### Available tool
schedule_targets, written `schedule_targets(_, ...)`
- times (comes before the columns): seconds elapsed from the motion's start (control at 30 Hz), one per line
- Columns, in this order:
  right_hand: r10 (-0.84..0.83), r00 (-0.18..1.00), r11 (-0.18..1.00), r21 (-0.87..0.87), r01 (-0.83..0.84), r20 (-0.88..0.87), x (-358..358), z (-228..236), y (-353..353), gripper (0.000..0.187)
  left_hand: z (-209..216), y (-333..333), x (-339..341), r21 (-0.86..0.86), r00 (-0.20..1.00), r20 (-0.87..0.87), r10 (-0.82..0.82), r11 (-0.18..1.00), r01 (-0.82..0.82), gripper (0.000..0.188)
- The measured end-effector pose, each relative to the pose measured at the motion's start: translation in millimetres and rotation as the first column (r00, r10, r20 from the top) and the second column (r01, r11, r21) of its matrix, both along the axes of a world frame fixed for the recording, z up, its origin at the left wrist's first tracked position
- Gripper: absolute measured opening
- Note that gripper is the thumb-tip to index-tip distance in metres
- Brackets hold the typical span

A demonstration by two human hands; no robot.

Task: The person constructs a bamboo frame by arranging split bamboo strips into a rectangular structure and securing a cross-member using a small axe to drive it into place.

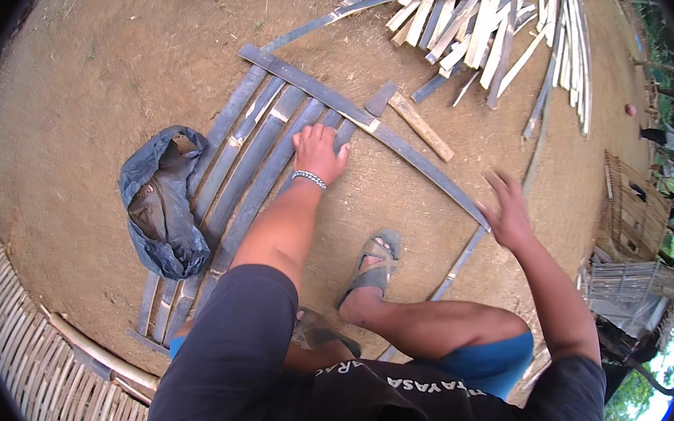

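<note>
Dark split-bamboo slats (254,151) lie side by side on the ground, their far ends at a long bamboo crosspiece (308,86). My left hand (318,151), a chain bracelet at its wrist, is closed on one slat near that crosspiece; its palm hides part of the slat. My right hand (507,212) is raised at the right, near the crosspiece's right end, fingers apart and slightly blurred, holding nothing. Just beyond the crosspiece lies a hatchet (420,126) with a wooden handle. An open black plastic bag (160,235) rests on the slats' left side.
A large pile of split bamboo strips (481,31) fans out at the far side. A thin bamboo strip (456,269) lies to the right of my sandalled foot (372,266). Bamboo slatting (29,336) borders the lower left. Structures and people stand at the far right.
</note>
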State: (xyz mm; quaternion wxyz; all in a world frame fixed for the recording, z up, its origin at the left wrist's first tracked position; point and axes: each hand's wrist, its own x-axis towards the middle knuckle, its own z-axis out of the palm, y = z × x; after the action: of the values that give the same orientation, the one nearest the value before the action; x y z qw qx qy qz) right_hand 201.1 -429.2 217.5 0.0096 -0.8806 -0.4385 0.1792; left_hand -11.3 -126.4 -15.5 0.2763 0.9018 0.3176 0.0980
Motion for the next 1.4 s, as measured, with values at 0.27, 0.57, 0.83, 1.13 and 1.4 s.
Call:
schedule_targets(0.27,-0.498,0.826,0.686,-0.464,0.561,0.263,-100,246,-332,0.042,-10,0,6,-0.102,0.999,0.032,-0.034,0.994,0.037,0.027)
schedule_targets(0.57,-0.604,0.796,0.550,-0.706,0.447,0.033,-149,139,-360,0.038,1,-13,18,-0.028,0.996,0.051,-0.070,0.997,0.071,0.022)
schedule_targets(0.83,-0.569,0.764,0.777,-0.503,0.378,-0.305,-32,36,-256,0.039,-7,1,3,-0.011,0.999,-0.010,-0.034,0.999,0.034,0.023)
schedule_targets(1.13,-0.158,0.951,0.954,-0.290,0.077,-0.266,93,-27,5,0.047,-7,-3,5,0.045,0.999,0.021,-0.044,0.998,0.043,0.022)
schedule_targets(1.4,-0.058,0.985,0.984,-0.177,0.029,-0.160,81,-138,140,0.050,-6,-2,6,0.057,0.998,0.049,-0.044,0.998,0.041,0.023)
